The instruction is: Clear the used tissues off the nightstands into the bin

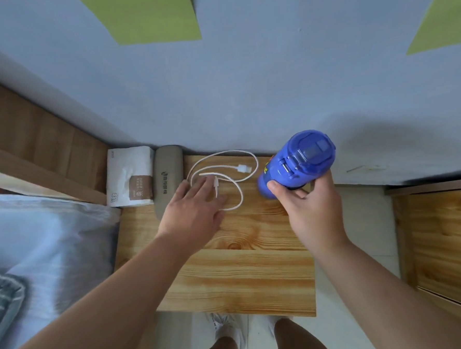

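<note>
While no loose used tissues can be made out on the wooden bench, a white tissue pack stands at its back left corner against the blue wall, touching a grey case beside it. The left hand lies flat and spread, fingers resting on a looped white cable and holding nothing. The right hand is wrapped around a blue bottle, tilted at the bench's back right corner. A bed lies left.
</note>
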